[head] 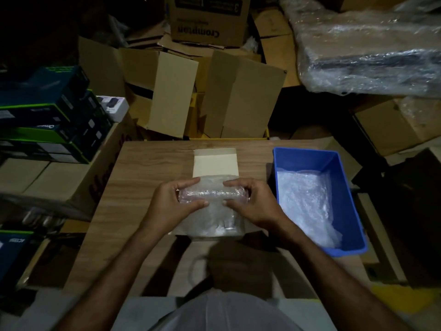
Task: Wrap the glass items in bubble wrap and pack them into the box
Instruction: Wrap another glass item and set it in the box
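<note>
Landmark taken: the wooden table (148, 163).

Left of the table: stacked dark retail boxes with green edging (47, 120), not involved in the work.

At the table's middle, towards its near edge: the left hand (171, 201) grasps the left end of a bubble-wrapped item (212, 195), thumb on the near side, fingers curled over the far side. The right hand (250, 201) grasps the right end in the same manner. The item lies crosswise, part rolled; loose bubble wrap (210, 220) trails from it towards the person. Beneath it lies a small cardboard box (214, 163), its pale flap open on the far side. What is inside the wrap cannot be told.

On the table's right side: a blue plastic bin (310, 158) holding further bubble wrap (307, 201).

Beyond the table's far edge: empty brown cartons (243, 96).

Assessment: wrapping step in hand, roll incomplete. The next move calls for turning the item until the trailing sheet is taken up, ends tucked, then placing it in the box.
</note>
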Available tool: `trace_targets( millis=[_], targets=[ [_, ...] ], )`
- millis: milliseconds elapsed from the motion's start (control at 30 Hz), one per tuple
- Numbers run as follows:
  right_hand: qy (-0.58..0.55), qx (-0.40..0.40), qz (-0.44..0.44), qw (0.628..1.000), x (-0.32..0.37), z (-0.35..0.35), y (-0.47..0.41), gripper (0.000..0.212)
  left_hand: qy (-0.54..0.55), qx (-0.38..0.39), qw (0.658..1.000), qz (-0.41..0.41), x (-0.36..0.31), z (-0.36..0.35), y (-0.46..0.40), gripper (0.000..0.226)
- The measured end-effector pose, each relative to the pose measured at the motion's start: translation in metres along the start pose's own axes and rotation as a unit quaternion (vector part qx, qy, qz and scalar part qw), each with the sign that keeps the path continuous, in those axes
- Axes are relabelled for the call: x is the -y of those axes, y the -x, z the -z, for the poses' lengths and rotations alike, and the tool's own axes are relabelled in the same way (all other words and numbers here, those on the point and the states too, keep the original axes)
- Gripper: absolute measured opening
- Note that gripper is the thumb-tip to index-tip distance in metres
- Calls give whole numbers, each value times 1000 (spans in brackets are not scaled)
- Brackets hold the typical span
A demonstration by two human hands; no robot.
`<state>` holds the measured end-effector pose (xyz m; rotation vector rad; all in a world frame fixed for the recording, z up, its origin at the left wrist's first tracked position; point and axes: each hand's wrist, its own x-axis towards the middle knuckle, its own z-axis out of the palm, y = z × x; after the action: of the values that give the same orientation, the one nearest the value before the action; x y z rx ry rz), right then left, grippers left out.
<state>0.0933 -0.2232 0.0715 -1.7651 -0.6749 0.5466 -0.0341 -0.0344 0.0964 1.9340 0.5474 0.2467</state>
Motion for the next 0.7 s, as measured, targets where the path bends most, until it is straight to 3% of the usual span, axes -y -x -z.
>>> trace_targets(
  millis=[67,133,200,300,400,533,700],
  targets=[
    [25,0,14,1000,-2,2,-3,14,-107,-5,994,-13,1,6,0,44],
    [44,19,4,999,-6,7,-5,16,-154,24,988,-19,2,16,1,30],
    [-17,34,-47,998,-5,14,-5,32,-81,68,994,-10,0,20,3,29],
    [-143,67,-73,985,1,15,0,28,109,83,989,49,-6,13,8,25],
    [-195,11,-84,977,-2,8,2,30,181,109,973,98,1,2,12,45],
    [-230,20,-160,960,-14,2,13,74,200,44,974,98,6,-10,20,47],
    [-186,-23,-91,978,-23,-9,23,88,191,19,980,56,24,-17,24,93]
  ],
)
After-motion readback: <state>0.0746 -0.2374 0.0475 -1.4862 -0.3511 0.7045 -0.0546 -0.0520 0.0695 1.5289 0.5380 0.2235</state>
